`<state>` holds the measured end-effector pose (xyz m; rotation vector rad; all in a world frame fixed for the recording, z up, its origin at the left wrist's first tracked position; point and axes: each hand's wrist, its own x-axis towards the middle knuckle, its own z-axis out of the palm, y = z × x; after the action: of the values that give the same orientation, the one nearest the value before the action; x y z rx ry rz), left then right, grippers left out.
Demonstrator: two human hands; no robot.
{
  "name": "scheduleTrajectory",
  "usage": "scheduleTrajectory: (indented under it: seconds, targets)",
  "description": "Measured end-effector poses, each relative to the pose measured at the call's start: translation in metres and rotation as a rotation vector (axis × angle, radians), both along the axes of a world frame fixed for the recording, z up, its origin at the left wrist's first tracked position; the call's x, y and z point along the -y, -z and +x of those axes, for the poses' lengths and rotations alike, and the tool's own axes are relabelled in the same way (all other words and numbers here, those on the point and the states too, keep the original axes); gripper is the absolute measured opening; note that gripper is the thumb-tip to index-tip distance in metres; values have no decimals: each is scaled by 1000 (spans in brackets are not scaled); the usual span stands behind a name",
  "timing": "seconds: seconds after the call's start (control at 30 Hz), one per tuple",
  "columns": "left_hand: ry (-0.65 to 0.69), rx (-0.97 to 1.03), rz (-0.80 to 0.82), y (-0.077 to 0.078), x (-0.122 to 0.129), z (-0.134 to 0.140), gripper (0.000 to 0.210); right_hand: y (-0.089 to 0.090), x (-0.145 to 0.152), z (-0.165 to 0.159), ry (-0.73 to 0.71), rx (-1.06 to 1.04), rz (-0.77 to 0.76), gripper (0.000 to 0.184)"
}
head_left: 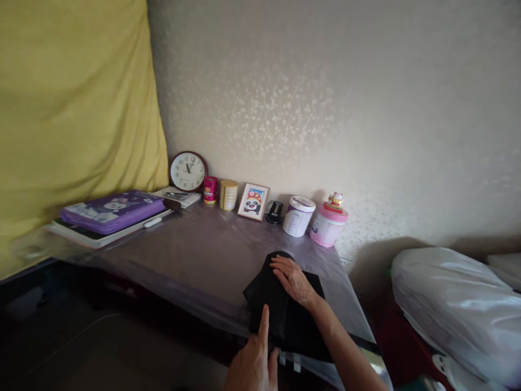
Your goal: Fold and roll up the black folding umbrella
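A folded piece of black cloth lies at the right front of the table, its lower part reaching the front edge. What kind of article it is, I cannot tell. My right hand rests flat on its upper part, palm down with the fingers stretched out. Lower down, my left hand is at the near edge of the cloth. Its index finger points forward over the black fabric and the thumb stands apart; the other fingers are mostly hidden. Nothing shows in its grip.
Along the wall stand a round clock, a pink can, a yellow tin, a panda picture frame, a white tub and a pink tub. A purple case lies left. A white plastic bag bulges at right.
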<state>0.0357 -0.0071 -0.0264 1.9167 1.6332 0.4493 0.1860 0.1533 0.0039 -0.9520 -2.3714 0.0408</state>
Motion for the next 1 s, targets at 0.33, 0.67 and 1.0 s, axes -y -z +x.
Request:
scheduleTrajectory:
  seconds: [0.33, 0.67, 1.0]
  targets:
    - [-15, 21, -37, -4, 0, -1, 66, -11, 13, -24, 259, 92, -23, 30]
    - [-8, 15, -39, 2, -3, -2, 61, -21, 68, -46, -191, 151, -281, 31]
    - [13, 33, -28, 1, -2, -4, 66, -14, 25, 37, 445, -354, -170, 34]
